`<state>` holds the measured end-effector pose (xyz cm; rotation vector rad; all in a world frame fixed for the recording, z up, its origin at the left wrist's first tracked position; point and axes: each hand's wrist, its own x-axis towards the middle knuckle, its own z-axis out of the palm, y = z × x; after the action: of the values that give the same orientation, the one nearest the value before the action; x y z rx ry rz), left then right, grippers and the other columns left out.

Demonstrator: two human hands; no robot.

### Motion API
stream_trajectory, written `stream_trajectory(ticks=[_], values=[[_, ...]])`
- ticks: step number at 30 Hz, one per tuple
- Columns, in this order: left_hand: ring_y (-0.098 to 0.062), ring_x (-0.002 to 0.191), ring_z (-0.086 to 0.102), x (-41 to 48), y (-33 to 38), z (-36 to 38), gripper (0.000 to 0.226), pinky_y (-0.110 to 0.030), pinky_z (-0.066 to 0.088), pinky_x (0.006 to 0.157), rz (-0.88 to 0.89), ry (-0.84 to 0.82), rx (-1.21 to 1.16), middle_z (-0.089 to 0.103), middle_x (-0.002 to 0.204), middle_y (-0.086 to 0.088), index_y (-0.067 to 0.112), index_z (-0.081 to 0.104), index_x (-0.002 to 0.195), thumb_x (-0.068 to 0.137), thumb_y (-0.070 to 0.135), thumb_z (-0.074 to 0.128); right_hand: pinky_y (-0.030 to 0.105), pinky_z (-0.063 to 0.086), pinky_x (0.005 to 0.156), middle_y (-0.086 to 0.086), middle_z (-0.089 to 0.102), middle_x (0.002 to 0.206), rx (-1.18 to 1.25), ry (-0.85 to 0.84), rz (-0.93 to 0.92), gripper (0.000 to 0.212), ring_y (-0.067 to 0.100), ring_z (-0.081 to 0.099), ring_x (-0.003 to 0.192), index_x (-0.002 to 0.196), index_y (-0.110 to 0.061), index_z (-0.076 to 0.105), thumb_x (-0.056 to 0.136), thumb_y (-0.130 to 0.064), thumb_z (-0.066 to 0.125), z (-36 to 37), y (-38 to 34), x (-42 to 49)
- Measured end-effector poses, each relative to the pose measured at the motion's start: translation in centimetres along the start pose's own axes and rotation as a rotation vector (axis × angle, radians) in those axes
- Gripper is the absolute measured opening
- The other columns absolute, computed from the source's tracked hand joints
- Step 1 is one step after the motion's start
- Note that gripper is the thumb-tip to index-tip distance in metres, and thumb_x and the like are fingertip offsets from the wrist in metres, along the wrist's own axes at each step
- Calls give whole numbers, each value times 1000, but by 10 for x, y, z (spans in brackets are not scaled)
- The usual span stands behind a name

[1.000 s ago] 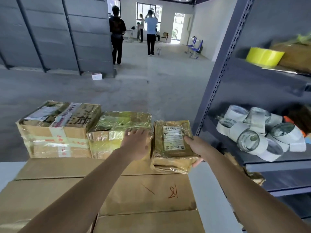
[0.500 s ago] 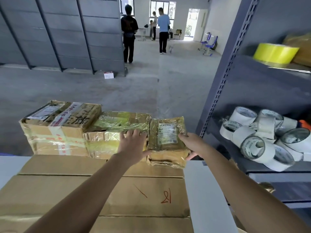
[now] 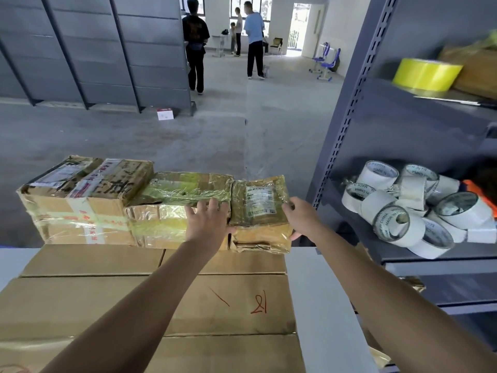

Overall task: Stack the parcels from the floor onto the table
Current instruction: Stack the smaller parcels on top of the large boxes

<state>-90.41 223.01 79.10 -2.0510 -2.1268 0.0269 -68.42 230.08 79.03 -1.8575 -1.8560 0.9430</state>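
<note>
Head view: a small taped parcel (image 3: 259, 211) is gripped at its right edge by the right hand (image 3: 301, 218), at the far right end of a parcel row atop big cartons (image 3: 150, 300). The left hand (image 3: 208, 222) is laid open, fingers spread, at the seam between it and the yellow-wrapped parcel (image 3: 172, 205) just left. A red-taped box (image 3: 80, 200) sits further left.

A small taped parcel (image 3: 259, 211) is gripped at its right edge by the right hand (image 3: 301, 218), while the left hand (image 3: 208, 220) is laid flat against its left side. It is set beside two larger parcels (image 3: 177, 205) on big cartons (image 3: 150, 300) (white worktop (image 3: 320, 305) beneath).
</note>
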Motion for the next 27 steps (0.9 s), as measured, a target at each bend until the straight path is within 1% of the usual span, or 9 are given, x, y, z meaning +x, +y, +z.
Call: stream_trajectory(ticks=[3, 5, 9, 11, 13, 16, 18, 21, 27], values=[[-31, 119, 47, 1, 0, 2, 60, -54, 35, 102, 8, 21, 9, 47, 129, -6, 19, 39, 130, 88, 60, 49, 18, 38, 35, 14, 58, 89, -41, 24, -5, 42, 21, 72, 61, 135, -15, 45, 103, -39, 33, 6, -1, 1], [-32, 120, 47, 1, 0, 2, 60, -53, 35, 103, 18, 23, 13, 46, 129, -7, 18, 38, 131, 88, 59, 49, 17, 36, 31, 10, 52, 84, -58, 11, -1, 41, 23, 72, 69, 134, -14, 45, 104, -39, 31, 8, -2, 1], [-31, 120, 46, 3, -1, -1, 61, -53, 34, 105, 37, 11, -13, 45, 129, -7, 18, 38, 131, 88, 60, 49, 27, 44, 48, 10, 55, 77, -60, -20, 0, 43, 18, 71, 66, 136, -17, 43, 103, -41, 31, 4, -2, -1], [-30, 120, 47, 4, -5, -4, 63, -52, 36, 104, 57, 5, -37, 46, 129, -8, 18, 39, 130, 87, 63, 49, 32, 51, 55, 8, 58, 81, -108, 35, -26, 45, 18, 67, 66, 137, -13, 41, 103, -41, 33, 7, -3, -4], [-29, 118, 47, 3, -11, -6, 64, -48, 38, 102, 87, 7, -59, 46, 129, -8, 19, 40, 130, 85, 64, 50, 33, 50, 58, 4, 59, 85, -211, 106, -56, 44, 18, 61, 68, 133, -11, 42, 102, -40, 34, 11, -6, -8], [-28, 121, 45, 1, -19, -8, 65, -45, 37, 103, 115, 17, -114, 46, 130, -7, 20, 39, 133, 86, 62, 52, 41, 52, 73, 6, 58, 103, -355, 185, -75, 38, 22, 58, 85, 129, -12, 41, 102, -38, 35, 12, -12, -14], [-28, 123, 43, 0, -22, -10, 64, -45, 36, 105, 130, 27, -147, 45, 132, -7, 20, 38, 134, 87, 60, 52, 45, 52, 80, 9, 55, 117, -412, 221, -76, 39, 26, 57, 97, 133, -13, 39, 102, -36, 35, 11, -17, -20], [-28, 123, 43, -2, -25, -11, 60, -44, 37, 104, 168, 62, -171, 45, 131, -8, 19, 40, 133, 89, 58, 50, 44, 51, 82, 11, 50, 127, -453, 270, -82, 41, 29, 54, 109, 137, -15, 37, 101, -36, 37, 10, -22, -32], [-28, 122, 42, -8, -32, -12, 51, -43, 39, 101, 233, 135, -251, 45, 130, -8, 18, 42, 132, 93, 51, 47, 42, 47, 85, 10, 48, 129, -578, 385, -96, 44, 29, 44, 120, 140, -19, 37, 99, -35, 39, 22, -31, -66]])
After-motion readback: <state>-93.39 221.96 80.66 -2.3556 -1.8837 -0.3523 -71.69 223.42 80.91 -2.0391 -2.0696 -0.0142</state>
